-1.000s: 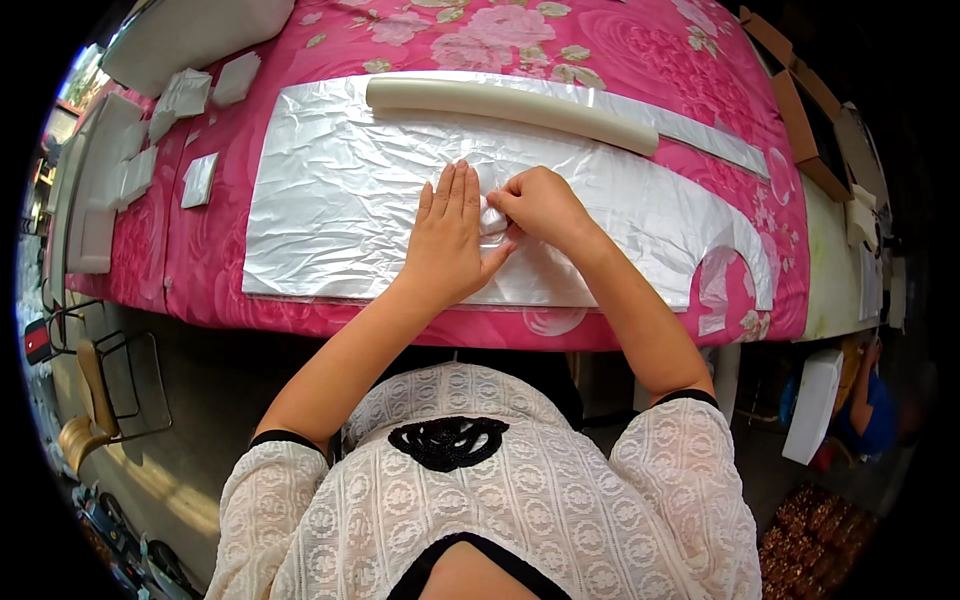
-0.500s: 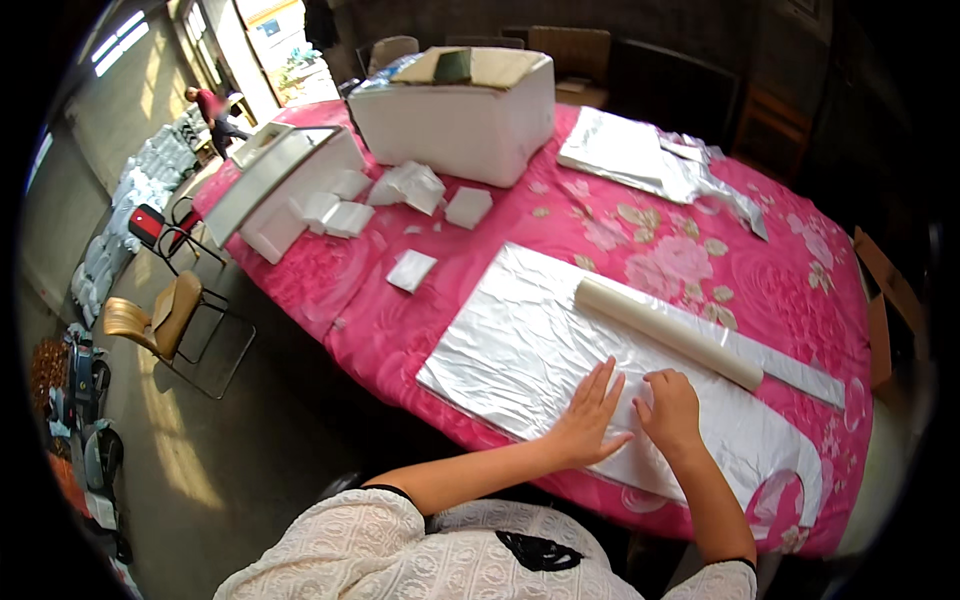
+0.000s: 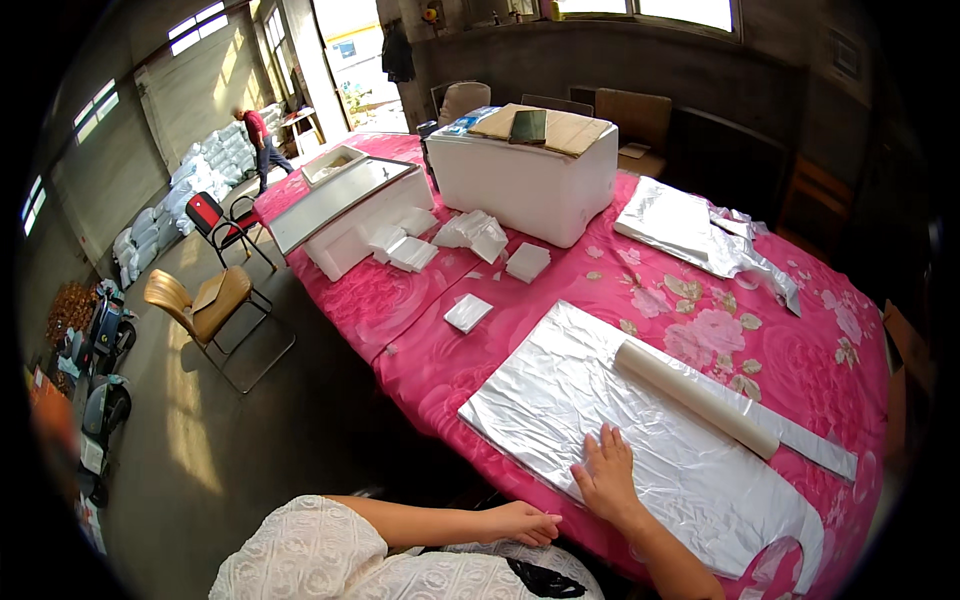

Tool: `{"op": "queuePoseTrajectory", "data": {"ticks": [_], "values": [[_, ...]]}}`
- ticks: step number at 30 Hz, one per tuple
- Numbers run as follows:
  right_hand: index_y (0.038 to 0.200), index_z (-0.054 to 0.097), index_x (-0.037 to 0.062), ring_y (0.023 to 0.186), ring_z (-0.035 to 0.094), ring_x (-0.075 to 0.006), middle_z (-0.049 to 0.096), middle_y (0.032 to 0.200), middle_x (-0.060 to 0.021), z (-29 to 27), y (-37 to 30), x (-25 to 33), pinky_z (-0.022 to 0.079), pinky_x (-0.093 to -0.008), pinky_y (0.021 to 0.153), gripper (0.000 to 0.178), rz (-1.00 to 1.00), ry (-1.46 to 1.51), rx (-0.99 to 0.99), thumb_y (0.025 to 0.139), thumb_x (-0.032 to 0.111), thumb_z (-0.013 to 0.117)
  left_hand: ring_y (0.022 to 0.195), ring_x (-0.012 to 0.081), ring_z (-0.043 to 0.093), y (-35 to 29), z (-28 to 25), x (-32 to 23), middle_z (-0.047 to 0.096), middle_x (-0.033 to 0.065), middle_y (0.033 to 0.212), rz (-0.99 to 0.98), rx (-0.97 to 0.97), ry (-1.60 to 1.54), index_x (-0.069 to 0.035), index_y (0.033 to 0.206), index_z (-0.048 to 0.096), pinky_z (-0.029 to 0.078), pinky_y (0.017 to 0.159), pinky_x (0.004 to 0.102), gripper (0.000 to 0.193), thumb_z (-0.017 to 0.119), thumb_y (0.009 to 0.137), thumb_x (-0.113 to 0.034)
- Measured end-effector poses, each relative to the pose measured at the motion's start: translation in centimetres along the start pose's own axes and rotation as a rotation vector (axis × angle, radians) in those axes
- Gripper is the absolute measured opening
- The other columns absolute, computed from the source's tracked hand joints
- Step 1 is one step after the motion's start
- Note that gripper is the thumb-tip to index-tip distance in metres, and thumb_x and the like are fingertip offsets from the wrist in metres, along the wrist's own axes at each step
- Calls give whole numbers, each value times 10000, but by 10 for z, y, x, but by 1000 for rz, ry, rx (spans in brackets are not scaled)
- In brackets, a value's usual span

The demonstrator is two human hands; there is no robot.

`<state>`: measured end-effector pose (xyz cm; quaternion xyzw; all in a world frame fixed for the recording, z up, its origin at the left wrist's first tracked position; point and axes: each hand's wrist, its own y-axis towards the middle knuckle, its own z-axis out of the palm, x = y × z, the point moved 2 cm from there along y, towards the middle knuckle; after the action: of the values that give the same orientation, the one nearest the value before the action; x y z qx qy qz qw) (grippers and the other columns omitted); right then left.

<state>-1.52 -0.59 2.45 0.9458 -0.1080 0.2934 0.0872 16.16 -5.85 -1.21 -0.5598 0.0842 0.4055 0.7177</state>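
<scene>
A stack of wrinkled silver film sheets point(image 3: 560, 375) lies on the table, with a curved cutout and narrow strips at its near right end. My right hand point(image 3: 608, 472) rests flat on the film near its front edge, fingers spread. Close to my body, off the table's front edge, my left hand point(image 3: 524, 522) is closed, its fingers pressed together; whether anything is in it is hidden. A pale cardboard tube point(image 3: 695, 398) lies across the film, beyond my right hand.
A pink floral cloth point(image 3: 420, 350) covers the table. Farther back stand a white foam box point(image 3: 525, 180), a long white panel point(image 3: 345, 200), small white packets point(image 3: 467, 313) and another folded silver pile point(image 3: 665, 225). Chairs point(image 3: 215, 305) stand on the left; a person point(image 3: 260, 145) is far off.
My left hand has come off the film and back toward my body, its fingers closing. My right hand has moved left and flattened on the film. The view has tilted up.
</scene>
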Motion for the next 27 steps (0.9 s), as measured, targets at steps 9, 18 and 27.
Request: {"op": "queuePoseTrajectory", "data": {"ticks": [9,18,27], "values": [[1237,511,48,1334,197,-436,288,1407,-267,31,-22,55,141,-524,1068,468,-154,128,72,859,322,548,800,154,617,-24,-14,3,660,61,888,217,-277,80,-43,946,630,487,689,297,309,578,883,-341],[832,619,40,1104,502,-356,627,1040,-129,-5,-12,38,383,-428,939,147,-147,400,-90,731,123,686,802,103,594,-38,-34,-38,631,46,896,581,-270,154,8,989,589,486,714,248,183,620,863,-120],[916,625,37,1126,485,-355,603,1086,-135,-11,-36,21,386,-426,951,201,-43,296,-182,736,114,670,802,102,585,-21,-170,-157,614,65,908,1115,-842,-104,16,1167,472,472,709,221,321,579,867,-19]]}}
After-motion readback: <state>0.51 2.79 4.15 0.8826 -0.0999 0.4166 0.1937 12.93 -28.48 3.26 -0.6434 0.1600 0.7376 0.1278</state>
